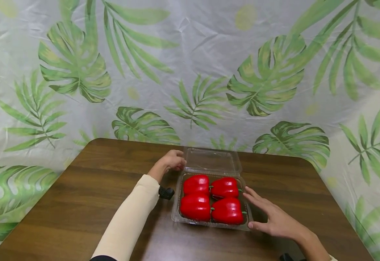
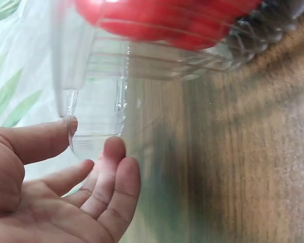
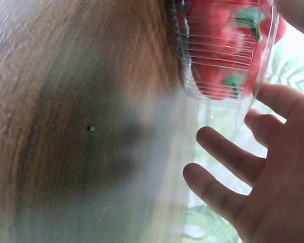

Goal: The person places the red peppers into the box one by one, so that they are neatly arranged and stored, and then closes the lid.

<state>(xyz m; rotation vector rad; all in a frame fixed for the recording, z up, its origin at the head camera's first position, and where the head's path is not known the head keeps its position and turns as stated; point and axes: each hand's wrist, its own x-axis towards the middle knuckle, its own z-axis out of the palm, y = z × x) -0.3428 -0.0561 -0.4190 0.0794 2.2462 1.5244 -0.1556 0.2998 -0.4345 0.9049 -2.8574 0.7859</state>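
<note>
A clear plastic clamshell container (image 1: 192, 222) lies on the table with several red bell peppers (image 1: 196, 207) in its base, green stems pointing right. Its hinged lid (image 1: 211, 161) is folded back behind the base. The left hand (image 1: 174, 160) is at the lid's left edge. In the left wrist view, that hand (image 2: 66, 187) pinches the lid's rim (image 2: 73, 104) between thumb and curled fingers. The right hand (image 1: 276, 217) is beside the base's right wall, fingers spread. In the right wrist view, the right hand (image 3: 273, 167) has fingertips at the container's rim (image 3: 266, 66).
The dark brown wooden table (image 1: 88, 188) has rounded far corners. Behind it hangs a pale curtain (image 1: 203, 47) with green leaf prints, close to the far edge. Black wrist straps (image 1: 166, 193) sit on the forearms.
</note>
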